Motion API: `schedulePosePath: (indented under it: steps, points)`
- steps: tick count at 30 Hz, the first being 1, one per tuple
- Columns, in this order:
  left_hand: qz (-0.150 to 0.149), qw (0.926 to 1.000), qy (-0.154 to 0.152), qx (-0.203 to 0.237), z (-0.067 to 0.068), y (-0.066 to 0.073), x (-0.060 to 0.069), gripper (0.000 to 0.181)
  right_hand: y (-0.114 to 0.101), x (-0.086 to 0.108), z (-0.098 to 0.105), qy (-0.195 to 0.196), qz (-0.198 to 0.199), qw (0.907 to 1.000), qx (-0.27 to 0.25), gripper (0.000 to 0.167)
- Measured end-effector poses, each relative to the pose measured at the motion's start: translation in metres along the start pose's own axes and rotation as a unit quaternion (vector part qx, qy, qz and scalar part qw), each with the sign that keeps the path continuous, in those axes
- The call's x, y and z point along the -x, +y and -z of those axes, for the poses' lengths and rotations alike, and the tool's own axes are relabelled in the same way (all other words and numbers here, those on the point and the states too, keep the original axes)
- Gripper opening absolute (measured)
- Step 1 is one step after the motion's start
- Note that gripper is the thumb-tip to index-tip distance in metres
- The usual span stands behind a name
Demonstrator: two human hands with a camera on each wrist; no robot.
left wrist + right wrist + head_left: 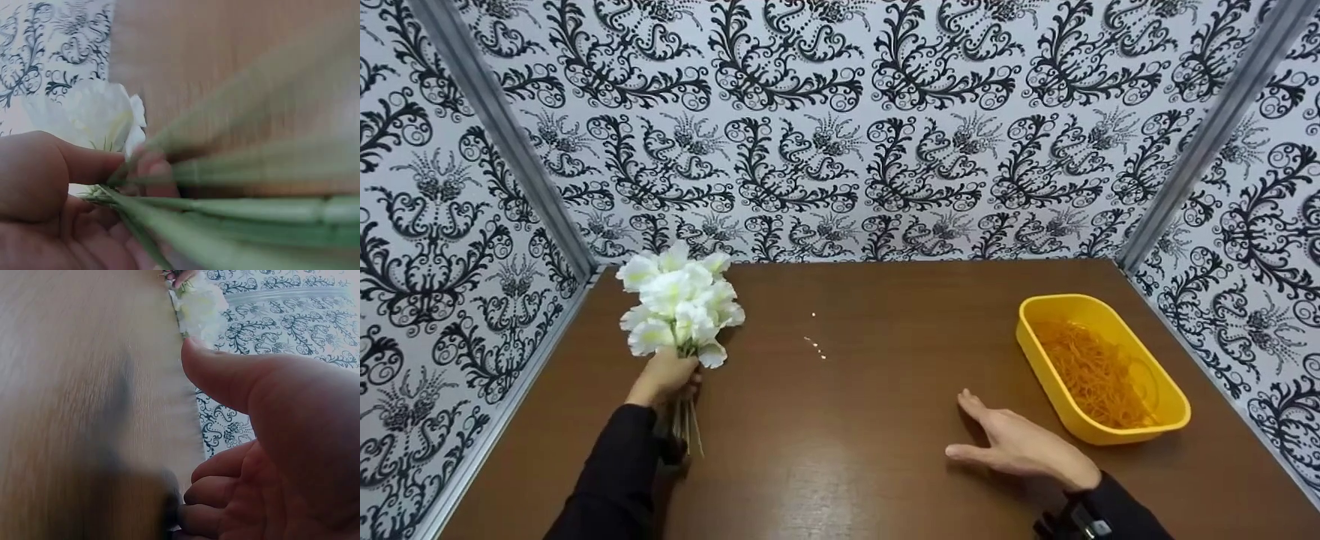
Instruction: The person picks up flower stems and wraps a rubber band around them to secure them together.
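1. So my left hand (664, 377) had its thumb and fingers wrapped around a bunch of white flowers (681, 296), gripping the stems (685, 431) just below the blooms.
2. The flowers were at the left side of the desk (877, 405), blooms pointing toward the patterned wall (825, 127), stems running back my way. In the left wrist view those stems looked green and pretty blurry.
3. My right hand (1020, 448) was wide, thumb spread well away from the fingers, over the right half of the desk. Honestly couldn't tell if it was touching the surface.
4. Just beside that hand, on its right, was a yellow tub (1168, 399) with a pile of thin orange strands (1087, 371) inside.
5. A few tiny white bits (816, 346) lay on the desk between the flowers and the tub, closer to the flowers. No clue what they were, way too small.
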State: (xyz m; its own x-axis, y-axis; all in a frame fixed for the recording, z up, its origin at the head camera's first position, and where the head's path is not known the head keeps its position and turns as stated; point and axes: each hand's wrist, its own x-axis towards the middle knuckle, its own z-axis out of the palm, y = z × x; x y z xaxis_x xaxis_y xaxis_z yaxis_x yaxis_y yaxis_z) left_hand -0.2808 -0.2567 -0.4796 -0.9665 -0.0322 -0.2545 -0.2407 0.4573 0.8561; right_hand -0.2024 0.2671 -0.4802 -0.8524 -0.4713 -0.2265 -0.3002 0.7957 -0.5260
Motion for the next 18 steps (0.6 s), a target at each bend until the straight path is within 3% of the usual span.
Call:
schedulePosePath:
  steps: [3,6,10,13,18]
  points:
    - [0.006,0.9939,-0.024,0.107,-0.008,0.003,-0.001,0.019,0.000,-0.001,0.000,-0.005,-0.008,0.9999,-0.005,0.095]
    - [0.018,0.9829,-0.040,0.179,-0.014,0.003,-0.002,0.018,-0.001,-0.002,-0.001,-0.007,-0.016,0.9998,-0.007,0.095]
    - [0.037,0.9622,-0.055,0.264,-0.022,0.007,-0.002,0.016,-0.002,-0.003,-0.001,-0.011,-0.022,0.9997,-0.009,0.095]
    - [0.044,0.9351,-0.059,0.347,-0.030,0.012,-0.002,0.015,-0.004,-0.004,-0.001,-0.014,-0.025,0.9995,-0.013,0.094]
    - [0.027,0.8876,-0.068,0.455,-0.050,0.028,0.000,0.015,-0.011,-0.007,0.000,-0.014,-0.026,0.9990,-0.033,0.089]
